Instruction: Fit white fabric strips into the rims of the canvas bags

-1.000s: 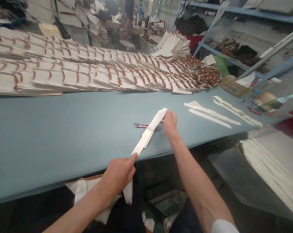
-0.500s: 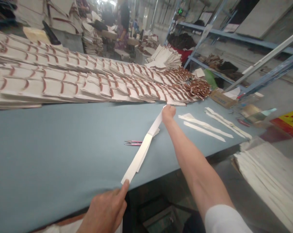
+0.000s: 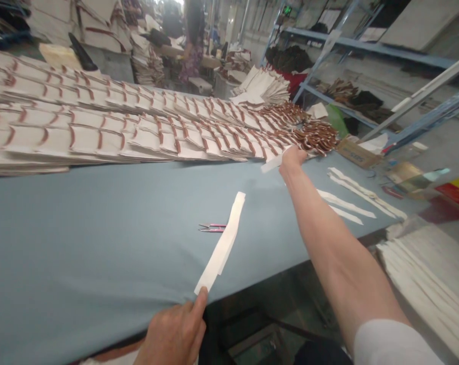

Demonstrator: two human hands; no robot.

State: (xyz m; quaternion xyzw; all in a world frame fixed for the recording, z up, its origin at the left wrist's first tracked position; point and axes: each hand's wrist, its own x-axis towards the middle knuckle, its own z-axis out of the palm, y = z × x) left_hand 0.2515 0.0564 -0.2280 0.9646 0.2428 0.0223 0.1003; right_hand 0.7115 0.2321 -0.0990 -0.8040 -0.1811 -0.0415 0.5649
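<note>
Our left hand (image 3: 176, 329) sets its index fingertip on the near end of a white strip bundle (image 3: 222, 243) lying on the blue table (image 3: 100, 218), close to its edge; whether the thumb pinches beneath, we cannot tell. Our right fingers, partly hidden, pinch a separate white strip (image 3: 271, 163) near the brown-edged cloth rows (image 3: 157, 137). The bundle crosses pink-handled snips (image 3: 212, 228), so a tug could drag them along; a loose left touch could let the layers skew, and a low right reach could disturb the rows.

Textile workshop, stacked cloth pieces (image 3: 148, 133)
</note>
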